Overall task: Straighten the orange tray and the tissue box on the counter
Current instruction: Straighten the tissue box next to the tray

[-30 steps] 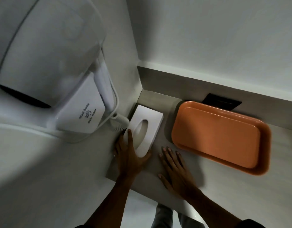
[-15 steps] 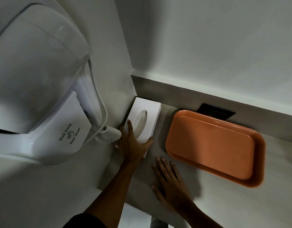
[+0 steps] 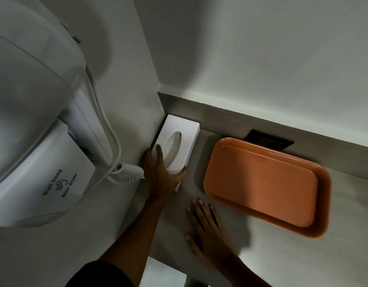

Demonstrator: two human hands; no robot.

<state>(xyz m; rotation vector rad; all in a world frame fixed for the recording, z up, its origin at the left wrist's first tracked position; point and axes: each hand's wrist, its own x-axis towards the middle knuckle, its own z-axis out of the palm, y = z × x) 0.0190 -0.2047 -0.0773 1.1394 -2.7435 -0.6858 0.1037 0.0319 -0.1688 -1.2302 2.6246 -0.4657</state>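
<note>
Left hand: your left hand [image 3: 160,176] grips the near end of the white rectangular tissue box [image 3: 177,148] in the counter's corner, hiding that end.
Right hand: your right hand [image 3: 206,227] lies spread flat on the grey counter [image 3: 282,255].
Tray: the orange plastic tray [image 3: 265,184] sits skewed, hiding part of a black object [image 3: 268,139].

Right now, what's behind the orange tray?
Behind the orange tray, against the backsplash, sits a flat black object. Only its far part shows; the tray's rim covers the near edge, so I cannot tell what it is.

Tissue box [image 3: 180,141] in the corner, tray [image 3: 265,185] to its right.
</note>
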